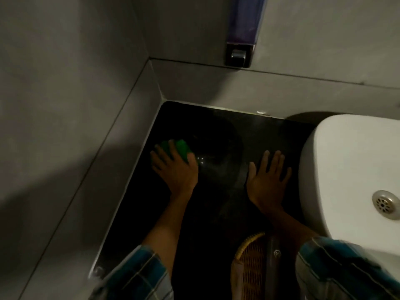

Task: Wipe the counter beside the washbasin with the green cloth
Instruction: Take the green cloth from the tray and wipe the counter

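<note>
Left hand point(174, 167) presses the cloth point(177, 148) flat on the bench point(216, 135), far from the basin point(346, 169), to wipe; right hand point(268, 176), spread and empty beside the basin, likely steadies.

green cloth point(181, 148) bunched, on dark counter point(220, 135)

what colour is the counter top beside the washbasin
Black and glossy, seen in the head view: counter top.
</note>
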The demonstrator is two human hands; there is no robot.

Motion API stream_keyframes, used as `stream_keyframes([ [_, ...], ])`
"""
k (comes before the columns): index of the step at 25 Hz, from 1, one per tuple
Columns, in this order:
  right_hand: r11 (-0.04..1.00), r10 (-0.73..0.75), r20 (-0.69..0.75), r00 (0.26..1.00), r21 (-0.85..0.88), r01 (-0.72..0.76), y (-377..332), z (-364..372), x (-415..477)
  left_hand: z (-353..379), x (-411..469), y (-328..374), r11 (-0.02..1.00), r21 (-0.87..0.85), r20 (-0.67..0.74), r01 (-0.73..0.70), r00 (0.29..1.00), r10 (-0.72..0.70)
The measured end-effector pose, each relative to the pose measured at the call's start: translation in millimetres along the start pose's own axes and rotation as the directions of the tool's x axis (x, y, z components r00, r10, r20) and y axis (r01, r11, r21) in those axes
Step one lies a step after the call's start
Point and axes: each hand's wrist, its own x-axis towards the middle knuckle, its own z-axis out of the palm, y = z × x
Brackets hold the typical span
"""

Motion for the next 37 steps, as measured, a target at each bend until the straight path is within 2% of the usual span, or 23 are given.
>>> stream_keyframes([
  [2,1.000,-0.002,-0.040,0.999,-0.018,0.001,-0.2,1.8,-1.0,16.9,6.9,33.4,0.976,0.068,0.090,-0.205,0.976,0.198],
  [3,1.000,-0.001,-0.053,0.999,-0.024,-0.001,-0.5,2.5,-1.1,23.9,2.9,47.3,0.936,0.104,0.154,-0.338,0.935,0.320],
  [5,1.000,0.005,-0.070,0.998,-0.026,-0.007,-0.2,2.4,-0.6,33.5,-15.2,57.8,0.808,0.132,0.259,-0.574,0.807,0.531],
  [7,1.000,-0.005,-0.074,0.997,-0.021,0.004,0.5,1.1,-1.1,30.9,-37.9,39.9,0.701,0.152,0.321,-0.697,0.705,0.632],
  [8,1.000,-0.006,-0.073,0.997,-0.018,0.005,-0.1,0.1,-0.8,26.1,-46.7,23.1,0.679,0.170,0.336,-0.714,0.690,0.641],
  [9,1.000,-0.004,-0.067,0.998,-0.019,0.003,-0.5,-1.4,-0.2,19.9,-53.2,4.9,0.689,0.187,0.339,-0.700,0.704,0.624],
  [12,1.000,0.005,-0.074,0.997,-0.018,-0.006,0.2,-4.8,-2.9,-5.3,-51.6,-40.0,0.770,0.266,0.307,-0.580,0.808,0.503],
  [14,0.999,0.007,-0.098,0.995,-0.035,-0.011,-1.9,-5.7,-6.5,-16.3,-32.9,-55.5,0.804,0.274,0.275,-0.528,0.844,0.460],
  [18,0.999,-0.025,-0.123,0.992,-0.028,0.022,-12.1,-7.1,-10.6,-18.7,23.8,-23.9,0.856,0.264,0.171,-0.445,0.895,0.412],
  [19,1.000,-0.022,-0.129,0.991,-0.020,0.020,-18.0,-6.1,-9.9,-15.4,35.4,-6.0,0.856,0.255,0.171,-0.450,0.892,0.418],
  [22,1.000,0.020,-0.126,0.992,0.003,-0.020,-11.8,1.5,-13.7,10.2,22.6,37.1,0.776,0.246,0.269,-0.581,0.810,0.521],
  [26,1.000,0.022,-0.102,0.995,0.018,-0.021,-2.1,4.9,0.3,26.9,0.4,46.3,0.723,0.150,0.380,-0.674,0.714,0.588],
  [27,1.000,0.026,-0.077,0.997,0.018,-0.025,-2.0,5.5,7.1,27.2,5.8,50.3,0.743,0.102,0.432,-0.661,0.703,0.566],
  [29,0.997,0.033,0.061,0.998,0.068,-0.037,-4.5,-5.7,16.8,15.0,11.4,55.0,0.777,0.071,0.496,-0.625,0.698,0.517],
  [31,0.975,0.038,0.185,0.982,0.209,-0.077,-3.0,-35.6,8.7,-14.1,-12.5,48.7,0.761,0.046,0.406,-0.647,0.708,0.577],
  [33,0.936,-0.009,0.171,0.985,0.349,-0.052,3.5,-68.0,-12.5,-37.0,-50.5,36.6,0.766,-0.056,0.362,-0.640,0.702,0.613],
  [35,0.896,-0.147,0.163,0.976,0.441,0.061,13.4,-98.7,-56.3,-54.7,-91.4,22.5,0.809,-0.127,0.460,-0.574,0.689,0.560],
  [37,0.892,-0.215,0.234,0.948,0.443,0.093,31.0,-123.8,-103.1,-69.3,-128.2,10.5,0.859,-0.198,0.546,-0.472,0.675,0.496],
])
